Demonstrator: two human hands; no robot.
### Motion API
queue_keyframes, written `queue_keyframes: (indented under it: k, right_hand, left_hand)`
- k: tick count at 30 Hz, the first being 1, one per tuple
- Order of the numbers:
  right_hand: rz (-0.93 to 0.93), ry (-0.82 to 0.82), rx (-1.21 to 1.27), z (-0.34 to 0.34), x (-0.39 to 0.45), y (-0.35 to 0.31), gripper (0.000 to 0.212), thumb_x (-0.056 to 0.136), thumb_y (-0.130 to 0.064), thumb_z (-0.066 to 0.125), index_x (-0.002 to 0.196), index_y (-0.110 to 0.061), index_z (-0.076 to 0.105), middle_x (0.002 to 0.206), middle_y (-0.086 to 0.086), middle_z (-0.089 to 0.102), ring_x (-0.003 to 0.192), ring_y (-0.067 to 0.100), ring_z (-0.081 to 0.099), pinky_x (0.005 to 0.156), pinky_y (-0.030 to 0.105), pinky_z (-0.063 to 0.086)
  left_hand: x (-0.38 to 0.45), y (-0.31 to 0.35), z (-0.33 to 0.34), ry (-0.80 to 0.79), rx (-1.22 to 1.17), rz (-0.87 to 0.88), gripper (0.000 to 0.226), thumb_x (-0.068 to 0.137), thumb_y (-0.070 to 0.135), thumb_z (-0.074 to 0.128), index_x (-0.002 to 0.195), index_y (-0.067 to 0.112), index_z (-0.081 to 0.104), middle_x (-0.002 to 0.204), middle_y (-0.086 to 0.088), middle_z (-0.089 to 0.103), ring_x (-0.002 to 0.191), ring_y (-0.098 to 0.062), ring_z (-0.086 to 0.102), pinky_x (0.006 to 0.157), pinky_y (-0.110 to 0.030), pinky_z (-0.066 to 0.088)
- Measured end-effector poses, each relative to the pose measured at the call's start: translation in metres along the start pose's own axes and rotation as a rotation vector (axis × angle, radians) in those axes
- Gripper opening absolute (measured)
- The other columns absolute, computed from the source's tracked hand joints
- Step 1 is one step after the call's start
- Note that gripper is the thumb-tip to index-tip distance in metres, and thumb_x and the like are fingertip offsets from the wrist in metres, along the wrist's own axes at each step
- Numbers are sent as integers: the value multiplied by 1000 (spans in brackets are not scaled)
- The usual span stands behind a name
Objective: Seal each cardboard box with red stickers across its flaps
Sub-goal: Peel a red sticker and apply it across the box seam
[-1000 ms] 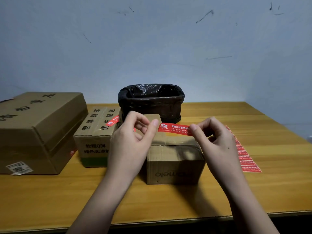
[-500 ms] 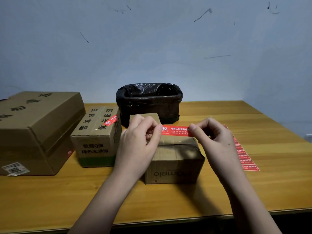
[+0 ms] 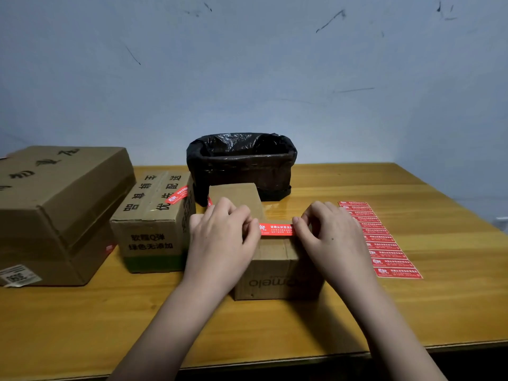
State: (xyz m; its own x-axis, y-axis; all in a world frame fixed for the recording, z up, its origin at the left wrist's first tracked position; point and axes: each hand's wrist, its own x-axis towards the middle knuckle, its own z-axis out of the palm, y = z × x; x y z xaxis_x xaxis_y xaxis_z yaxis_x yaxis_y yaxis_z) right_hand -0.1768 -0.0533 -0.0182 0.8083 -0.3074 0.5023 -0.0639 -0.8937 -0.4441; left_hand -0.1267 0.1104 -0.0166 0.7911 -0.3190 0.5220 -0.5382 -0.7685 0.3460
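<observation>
Head view. A small cardboard box point(image 3: 277, 270) stands on the wooden table point(image 3: 412, 312) directly in front of the person, its near face printed with inverted lettering and one flap point(image 3: 235, 198) raised at the far side. A red sticker point(image 3: 277, 229) lies across the top of this box; its long axis runs left to right, parallel to the table's near edge, with white print facing upward and the logo end toward the left. The left hand point(image 3: 220, 243) rests on the box top, fingers curled, pinching the sticker's left end between thumb and forefinger. The right hand point(image 3: 332, 237) mirrors it, fingers curled, pinching the sticker's right end. Whether the strip already adheres to the cardboard cannot be told.

Just to the right of the box, a sheet of red stickers point(image 3: 380, 240) lies flat on the table, its long axis running away from the viewer, the strips stacked crosswise. Left of the small box stands a medium cardboard box point(image 3: 149, 224) with Chinese print and a red sticker point(image 3: 177, 195) set diagonally over its top edge. Further left is a large cardboard box point(image 3: 55, 204) bearing a white label point(image 3: 19, 276) at its lower corner. Behind the small box sits a bin lined with a black plastic bag point(image 3: 242, 163), near the blue-grey wall point(image 3: 247, 78).
</observation>
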Motion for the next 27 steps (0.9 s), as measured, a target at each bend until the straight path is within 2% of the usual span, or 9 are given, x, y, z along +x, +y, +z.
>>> queue_keyframes:
  k: [2,6,11,15,21,27]
  right_hand:
    - [-27,29,-66,1,-2,0,22,93,-40,50,79,-24,46,80,-7,52,80,16,46,74,35,36]
    - [-101,113,-175,5,-2,2,18,92,-36,55,80,-22,48,77,-5,52,73,16,39,67,34,30]
    - [-126,162,-278,10,-2,4,19,87,-33,60,78,-19,51,72,0,52,69,21,44,62,33,30]
    - [-132,156,-308,11,-3,3,20,88,-34,60,79,-19,51,73,0,52,70,23,48,62,35,34]
    - [-130,123,-329,12,-2,4,20,89,-34,59,81,-18,51,73,1,52,71,24,49,62,37,35]
    - [-121,85,-275,10,-3,4,19,90,-33,57,82,-17,50,75,1,50,73,22,45,64,38,37]
  left_hand:
    - [0,1,3,16,53,28,18,94,37,41,80,26,45,84,7,40,81,-10,41,80,-29,23]
    - [1,1,8,99,159,91,23,88,33,44,76,19,58,77,4,40,71,-16,45,71,-34,31]
    - [2,4,8,87,280,122,20,86,29,51,76,16,62,76,-1,44,69,-20,49,66,-38,38]
    - [5,7,5,44,347,113,23,87,32,49,78,16,63,78,-1,44,73,-21,51,68,-38,37]
    - [4,13,-1,-35,372,88,33,96,37,32,98,21,60,91,2,36,90,-17,46,82,-35,33]
    - [5,16,-5,-66,402,90,35,95,38,29,101,23,59,92,2,35,90,-16,42,82,-35,31]
